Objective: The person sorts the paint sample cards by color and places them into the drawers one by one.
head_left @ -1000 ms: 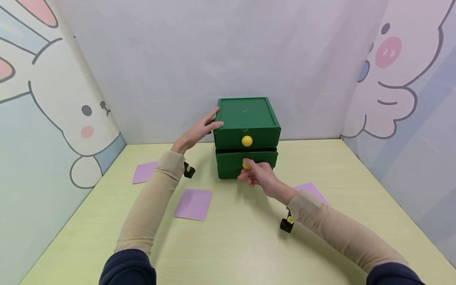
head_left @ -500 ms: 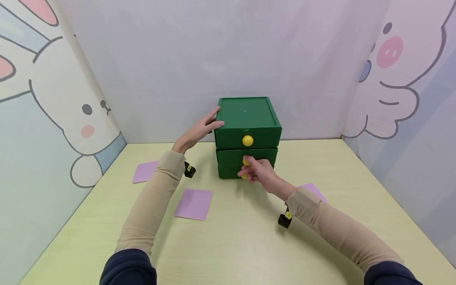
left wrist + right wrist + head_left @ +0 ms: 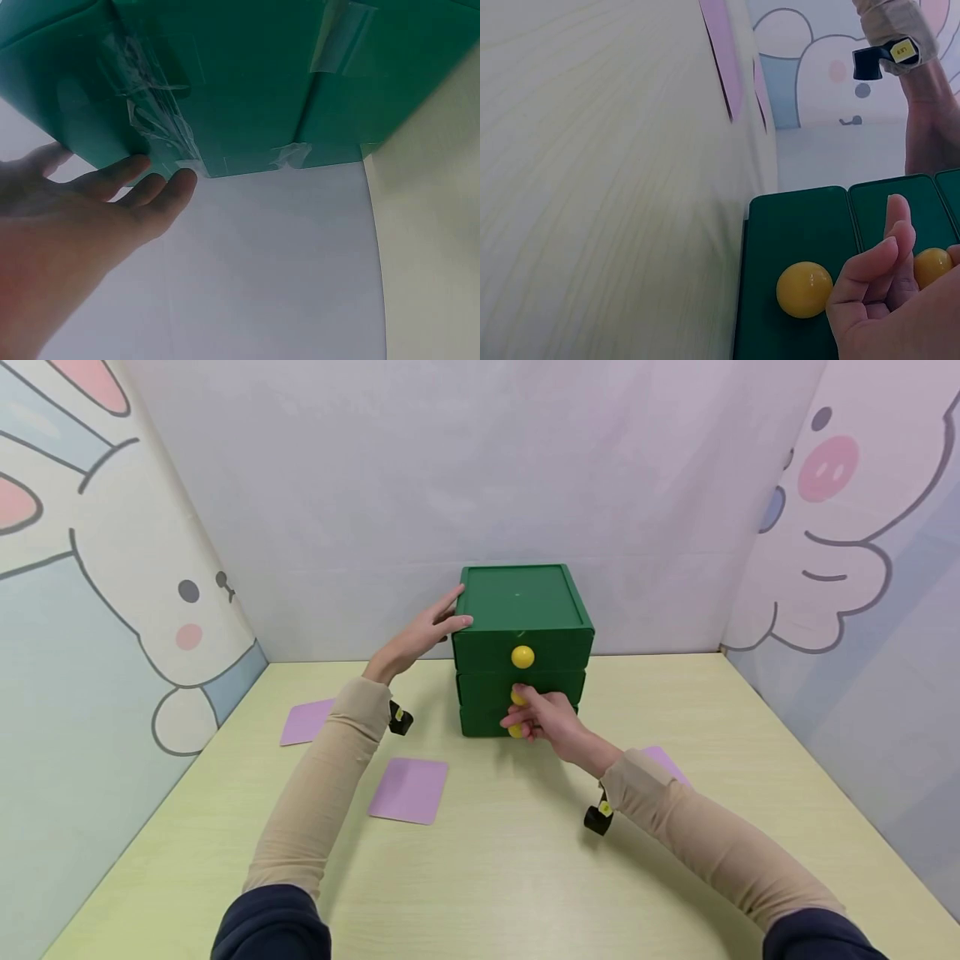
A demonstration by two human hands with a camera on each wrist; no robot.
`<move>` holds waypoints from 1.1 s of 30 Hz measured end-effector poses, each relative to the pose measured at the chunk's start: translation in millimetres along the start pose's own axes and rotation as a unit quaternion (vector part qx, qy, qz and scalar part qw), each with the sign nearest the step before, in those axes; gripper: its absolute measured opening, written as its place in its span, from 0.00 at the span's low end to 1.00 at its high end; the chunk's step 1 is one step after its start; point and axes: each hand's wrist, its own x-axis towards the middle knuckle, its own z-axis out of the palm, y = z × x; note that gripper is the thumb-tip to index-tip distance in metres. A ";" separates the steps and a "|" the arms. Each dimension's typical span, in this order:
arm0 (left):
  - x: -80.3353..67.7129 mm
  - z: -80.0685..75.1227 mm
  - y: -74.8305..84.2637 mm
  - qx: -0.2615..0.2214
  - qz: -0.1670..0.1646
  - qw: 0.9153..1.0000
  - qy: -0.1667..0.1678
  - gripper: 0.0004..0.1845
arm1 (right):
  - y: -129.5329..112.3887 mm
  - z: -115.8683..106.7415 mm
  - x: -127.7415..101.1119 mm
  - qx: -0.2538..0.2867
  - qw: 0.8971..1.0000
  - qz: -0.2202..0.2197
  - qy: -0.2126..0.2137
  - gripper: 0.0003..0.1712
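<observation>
Since one second ago the middle drawer (image 3: 520, 692) of the green box (image 3: 521, 647) went in. Right hand (image 3: 546, 718) pinches its yellow knob (image 3: 517, 697); left hand (image 3: 420, 635) lies flat against the box's left side. Fingers may slip off the small knob.

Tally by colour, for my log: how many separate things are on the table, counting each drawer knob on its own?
Green drawer box: 1
Yellow knobs: 3
Purple cards: 3
Total: 7
</observation>
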 end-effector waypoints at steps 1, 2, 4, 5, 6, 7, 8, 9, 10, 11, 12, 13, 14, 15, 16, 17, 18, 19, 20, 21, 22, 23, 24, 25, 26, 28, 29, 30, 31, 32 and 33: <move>0.2 0.0 -0.2 0.000 0.000 1.000 0.000 0.38 | 0.1 -0.3 -0.3 0.001 1.000 0.001 -0.003 0.32; 0.1 0.1 -0.1 0.000 0.000 1.000 0.001 0.38 | 0.8 -0.8 -0.3 0.003 1.000 0.003 -0.006 0.33; 0.1 0.0 -0.5 0.000 0.000 1.000 0.001 0.38 | 2.3 -1.7 -1.8 0.001 1.000 0.006 -0.019 0.34; 0.0 -0.1 -0.5 0.000 0.001 1.000 0.001 0.38 | 3.5 -2.1 -2.9 -0.002 1.000 0.009 -0.026 0.35; -0.1 -0.3 -0.6 0.000 0.001 1.000 0.001 0.38 | 5.0 -2.5 -4.4 -0.007 0.999 0.016 -0.033 0.35; -0.1 -0.4 -0.6 0.000 0.002 1.000 0.001 0.38 | 6.7 -2.8 -6.0 -0.014 0.999 0.024 -0.039 0.35; 0.1 -0.5 -0.9 0.002 0.002 1.000 0.000 0.38 | 8.5 -3.1 -7.6 -0.022 0.998 0.034 -0.043 0.34; 0.3 -0.7 -1.2 0.002 0.003 1.000 0.001 0.38 | 10.4 -3.2 -9.5 -0.033 0.997 0.043 -0.046 0.33; 0.3 -0.9 -1.1 0.002 0.003 1.000 0.001 0.38 | 12.5 -3.4 -10.5 -0.039 0.997 0.055 -0.046 0.32; 0.4 -1.2 -1.0 0.002 0.003 1.000 0.001 0.38 | 14.5 -3.4 -11.2 -0.042 0.996 0.067 -0.045 0.31; 0.6 -1.4 -1.1 0.001 0.002 1.000 0.002 0.38 | 16.8 -3.6 -11.1 -0.042 0.995 0.079 -0.042 0.30; 0.8 -1.7 -1.1 0.001 0.001 1.000 0.003 0.38 | 18.7 -3.7 -10.8 -0.040 0.994 0.089 -0.038 0.29; 1.1 -1.9 -1.3 0.003 0.001 1.000 0.003 0.38 | 20.8 -3.9 -10.0 -0.036 0.994 0.099 -0.035 0.28; 1.3 -1.8 -1.1 0.003 -0.001 1.000 0.003 0.38 | 23.0 -4.1 -8.7 -0.030 0.993 0.107 -0.032 0.27; 1.7 -1.8 -1.1 0.005 -0.001 1.000 0.003 0.38 | 25.0 -4.4 -7.1 -0.021 0.992 0.116 -0.031 0.26; 2.0 -1.7 -1.1 0.006 -0.002 1.000 0.002 0.37 | 26.7 -4.2 -5.5 -0.013 0.992 0.125 -0.029 0.25; 2.4 -1.5 -1.2 0.008 -0.004 1.000 0.002 0.37 | 28.4 -4.1 -3.7 -0.008 0.991 0.131 -0.028 0.24; 2.8 -1.3 -1.4 0.010 -0.005 1.000 0.001 0.37 | 29.6 -3.6 -2.2 -0.004 0.990 0.136 -0.026 0.22; 3.2 -1.0 -1.3 0.011 -0.006 1.000 0.000 0.37 | 30.8 -3.3 -0.6 0.000 0.990 0.139 -0.025 0.21; 3.3 -0.8 -1.1 0.011 -0.008 1.000 -0.001 0.37 | 31.7 -2.8 1.0 0.004 0.990 0.141 -0.022 0.20; 3.4 -0.7 -0.4 0.010 -0.010 1.000 -0.003 0.37 | 32.6 -2.3 2.6 0.008 0.990 0.142 -0.020 0.19; 3.2 -0.7 0.7 0.008 -0.011 1.000 -0.005 0.37 | 32.9 -1.7 3.7 0.010 0.990 0.142 -0.017 0.19; 2.9 -0.7 2.2 0.007 -0.011 1.000 -0.007 0.37 | 33.2 -1.2 4.7 0.009 0.990 0.141 -0.014 0.18; 2.3 -0.6 4.4 0.005 -0.012 1.000 -0.010 0.38 | 33.3 -1.0 5.5 0.009 0.990 0.141 -0.011 0.18; 0.7 -0.5 8.1 0.003 -0.012 1.000 -0.012 0.38 | 33.0 -0.6 6.4 0.010 0.990 0.141 -0.009 0.17; -2.3 -0.2 15.2 0.001 -0.012 1.000 -0.015 0.38 | 32.4 -0.1 8.0 0.009 0.990 0.140 -0.005 0.17; -3.9 0.1 18.7 0.001 -0.013 1.000 -0.015 0.38 | 31.7 0.2 8.5 0.009 0.990 0.140 -0.003 0.16; -5.6 0.3 22.0 0.002 -0.014 1.000 -0.015 0.38 | 31.4 0.4 9.3 0.011 0.990 0.139 -0.001 0.16; -7.3 0.6 24.8 0.003 -0.015 1.000 -0.015 0.38 | 31.3 0.5 10.0 0.013 0.990 0.140 0.000 0.15; -8.7 0.9 26.9 0.004 -0.016 1.000 -0.015 0.38 | 31.4 0.7 10.7 0.016 0.990 0.140 0.001 0.15; -9.2 1.0 27.5 0.005 -0.017 1.000 -0.014 0.38 | 31.8 0.8 11.1 0.017 0.990 0.140 0.002 0.16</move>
